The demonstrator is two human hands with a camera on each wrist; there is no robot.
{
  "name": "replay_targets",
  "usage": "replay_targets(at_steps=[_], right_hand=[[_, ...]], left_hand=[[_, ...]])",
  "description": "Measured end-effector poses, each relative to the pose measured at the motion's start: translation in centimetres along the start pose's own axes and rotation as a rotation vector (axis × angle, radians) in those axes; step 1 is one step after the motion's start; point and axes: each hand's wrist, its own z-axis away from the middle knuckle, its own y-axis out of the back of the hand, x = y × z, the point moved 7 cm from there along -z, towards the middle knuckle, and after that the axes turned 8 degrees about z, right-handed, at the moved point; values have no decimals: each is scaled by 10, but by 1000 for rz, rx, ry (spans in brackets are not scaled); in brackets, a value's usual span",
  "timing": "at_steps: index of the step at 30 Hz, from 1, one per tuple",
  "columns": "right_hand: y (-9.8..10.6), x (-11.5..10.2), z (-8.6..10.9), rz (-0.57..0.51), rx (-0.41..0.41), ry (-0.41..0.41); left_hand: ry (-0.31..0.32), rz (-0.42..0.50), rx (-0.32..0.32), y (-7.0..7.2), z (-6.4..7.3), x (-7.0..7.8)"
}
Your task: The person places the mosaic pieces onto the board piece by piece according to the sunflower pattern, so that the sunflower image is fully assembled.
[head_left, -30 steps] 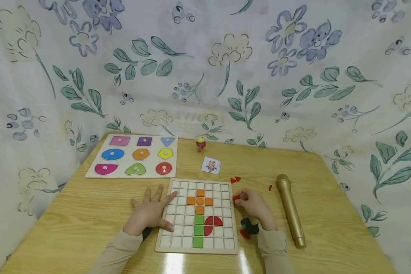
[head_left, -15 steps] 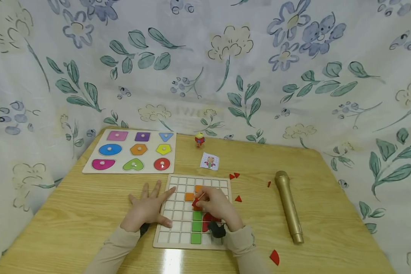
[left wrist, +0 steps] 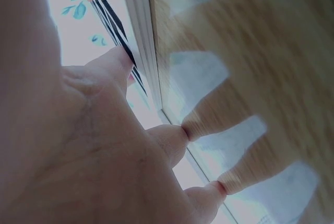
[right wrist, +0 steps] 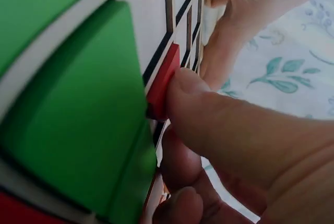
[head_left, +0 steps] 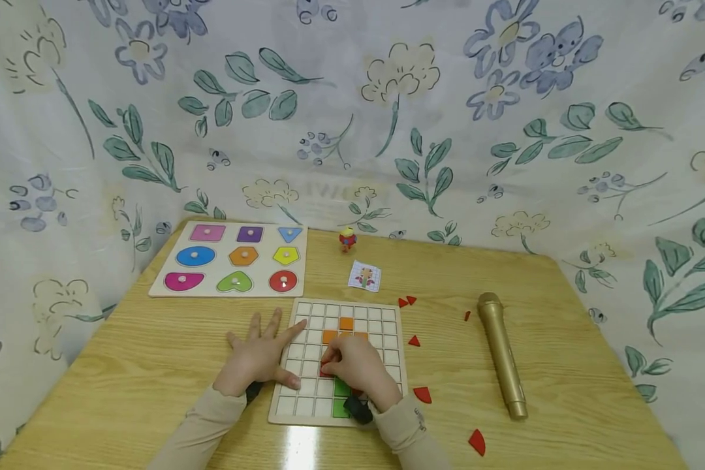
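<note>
My right hand (head_left: pixel 361 365) pinches a small red tile (head_left: pixel 326 370) between thumb and fingers, over a cell just left of the green tiles. In the right wrist view the red tile (right wrist: pixel 166 85) lies tilted against the grid beside a green tile (right wrist: pixel 83 114); its full outline is hidden. Spread wide, my left hand (head_left: pixel 257 358) has its index finger and thumb on the left rim of the white grid board (head_left: pixel 311 423), the other fingers touching the table. Orange tiles (head_left: pixel 346 323) sit in the upper cells. My right hand covers part of the tile pattern.
Loose red quarter-circles (head_left: pixel 422 395) and red triangles (head_left: pixel 414 341) lie right of the board, near a gold microphone (head_left: pixel 502 356). Behind it are a pattern card (head_left: pixel 364 277) and a small figurine (head_left: pixel 347 239). A knobbed shape puzzle (head_left: pixel 226 261) lies at the back left.
My right hand has carried the red tile from the table right of the board leftward over the grid, then slightly lower and nearer me. My left hand has kept its place.
</note>
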Motion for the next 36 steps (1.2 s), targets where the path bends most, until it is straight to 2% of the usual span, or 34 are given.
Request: replay_targets(at_steps=[7, 12, 15, 18, 22, 27, 31, 36], right_hand=[[-2, -2, 2, 33, -18, 7], [-2, 3, 3, -82, -83, 56], [6, 10, 8, -136, -104, 91], [20, 26, 14, -147, -91, 89], [41, 57, 23, -175, -61, 42], [61, 94, 44, -219, -38, 12], [65, 119, 68, -247, -28, -12], [62, 135, 96, -349, -68, -33]], left_hand=[[1, 4, 3, 1, 1, 1], [0, 4, 4, 1, 1, 2], [0, 7, 5, 1, 2, 3], [4, 16, 2, 1, 2, 3], [5, 23, 5, 1, 2, 3], [8, 30, 11, 0, 2, 2], [11, 30, 13, -3, 1, 0], [4, 29, 17, -4, -1, -3]])
